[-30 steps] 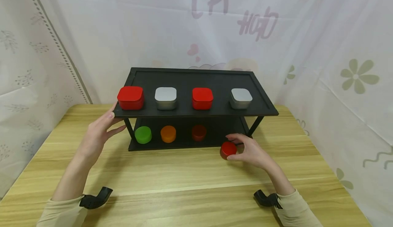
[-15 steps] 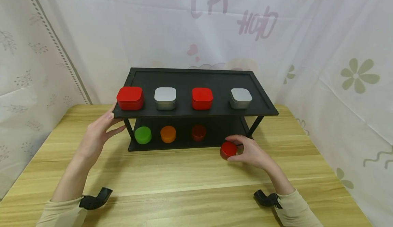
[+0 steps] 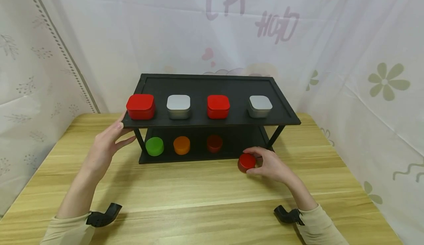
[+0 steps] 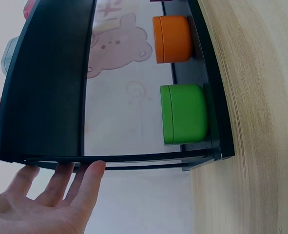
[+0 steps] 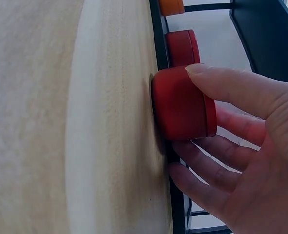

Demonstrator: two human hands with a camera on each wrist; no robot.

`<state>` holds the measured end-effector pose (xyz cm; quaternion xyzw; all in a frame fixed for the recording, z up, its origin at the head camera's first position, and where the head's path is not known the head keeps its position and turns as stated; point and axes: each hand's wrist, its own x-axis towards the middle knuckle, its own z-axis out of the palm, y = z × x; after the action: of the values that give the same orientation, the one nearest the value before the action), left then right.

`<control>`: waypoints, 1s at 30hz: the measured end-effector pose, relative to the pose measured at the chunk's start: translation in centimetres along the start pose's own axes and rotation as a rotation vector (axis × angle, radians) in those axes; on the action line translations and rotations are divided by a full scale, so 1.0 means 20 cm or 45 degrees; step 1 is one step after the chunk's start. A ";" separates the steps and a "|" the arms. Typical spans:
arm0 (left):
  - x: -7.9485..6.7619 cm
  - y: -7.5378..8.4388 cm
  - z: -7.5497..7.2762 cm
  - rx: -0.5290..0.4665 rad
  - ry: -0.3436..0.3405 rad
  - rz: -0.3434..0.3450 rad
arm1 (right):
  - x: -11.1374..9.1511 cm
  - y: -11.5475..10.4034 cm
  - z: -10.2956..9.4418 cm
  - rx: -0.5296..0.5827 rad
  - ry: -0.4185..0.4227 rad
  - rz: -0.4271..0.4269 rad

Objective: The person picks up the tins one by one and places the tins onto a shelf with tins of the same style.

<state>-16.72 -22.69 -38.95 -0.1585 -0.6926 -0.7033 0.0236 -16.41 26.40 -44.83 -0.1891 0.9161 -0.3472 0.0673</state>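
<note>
A two-tier black shelf (image 3: pixel 212 123) stands on the wooden table. My left hand (image 3: pixel 105 145) holds the left end of its upper tier, thumb at the front corner. In the left wrist view, the fingers (image 4: pixel 87 187) of this hand lie against that end bar. My right hand (image 3: pixel 269 165) grips a round red tin (image 3: pixel 246 163) by its sides, thumb toward me, just in front of the lower tier's right part. The right wrist view has this tin (image 5: pixel 180 105) with its base at the tabletop; whether it touches is unclear.
On the lower tier sit a green tin (image 3: pixel 154 146), an orange tin (image 3: pixel 182 145) and a dark red tin (image 3: pixel 214 143). Squarish red (image 3: pixel 141 106) and silver tins (image 3: pixel 179 106) line the upper tier's front. A printed cloth (image 3: pixel 212 35) hangs behind.
</note>
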 end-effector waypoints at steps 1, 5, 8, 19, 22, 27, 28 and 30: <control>0.00 0.00 0.00 0.004 -0.001 0.000 | 0.00 0.00 0.00 0.000 -0.001 0.004; 0.00 0.01 0.00 0.013 -0.003 -0.002 | 0.00 0.00 0.00 0.002 -0.001 0.012; 0.00 0.01 0.00 0.019 -0.004 -0.004 | 0.00 0.01 0.01 -0.002 0.003 0.012; 0.00 0.01 0.01 0.039 -0.012 0.005 | 0.00 0.00 0.01 -0.035 0.024 0.005; 0.00 0.01 0.01 0.033 -0.013 0.005 | 0.00 0.00 0.01 -0.034 0.039 -0.005; 0.00 0.01 0.01 0.032 -0.014 0.006 | 0.00 0.00 0.00 -0.010 0.064 -0.011; 0.00 0.01 0.00 0.032 -0.013 0.006 | 0.00 -0.01 0.00 -0.002 0.069 -0.010; 0.00 0.01 0.00 0.036 -0.012 0.007 | 0.00 -0.01 -0.01 -0.001 0.084 -0.018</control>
<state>-16.59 -22.62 -38.83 -0.1634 -0.7022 -0.6925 0.0242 -16.39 26.37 -44.65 -0.1840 0.9165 -0.3535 0.0347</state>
